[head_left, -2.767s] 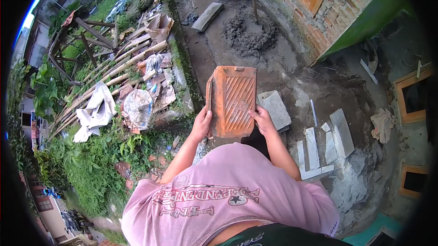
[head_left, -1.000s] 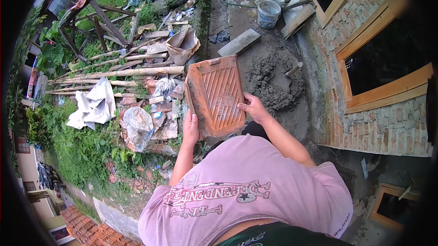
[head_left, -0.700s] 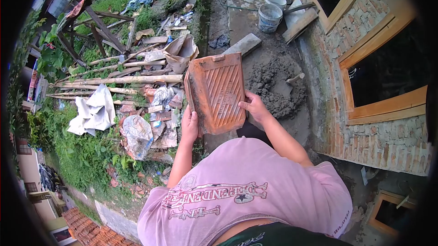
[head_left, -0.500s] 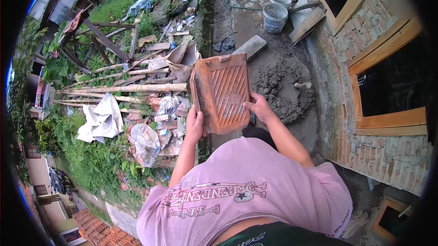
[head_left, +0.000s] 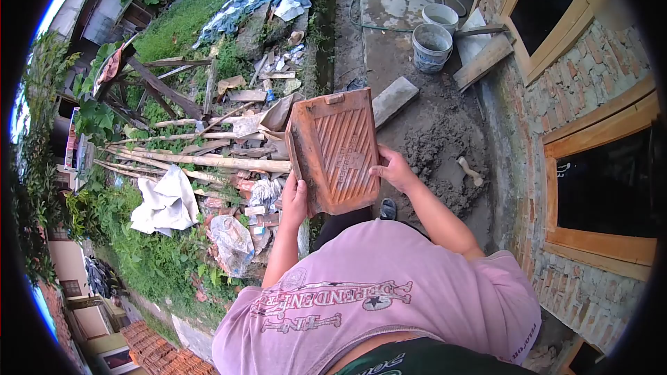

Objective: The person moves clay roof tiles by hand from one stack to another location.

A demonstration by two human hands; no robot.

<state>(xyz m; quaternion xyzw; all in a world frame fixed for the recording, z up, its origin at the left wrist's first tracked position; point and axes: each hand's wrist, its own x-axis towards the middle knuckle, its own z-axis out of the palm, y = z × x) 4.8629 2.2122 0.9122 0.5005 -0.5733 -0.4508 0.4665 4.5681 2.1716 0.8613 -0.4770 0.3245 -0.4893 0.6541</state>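
Note:
A clay roof tile, orange-brown with slanting ridges and a stamped mark, is held up in front of my body. My left hand grips its lower left edge, thumb on the near face and fingers hidden behind. On the opposite edge my right hand is closed, its thumb pressed to the face of the tile. Beyond the tile, to the right, lies a heap of wet grey mortar with a pale handle sticking out of it.
Two buckets stand ahead near planks by the brick wall. A grey slab lies on the path. Leftward are bamboo poles, rubble and a white sack on grass. Wooden window frames line the right.
The surroundings have shifted slightly down and to the right in view. Both hands keep hold of the tile, and a shoe now shows below it.

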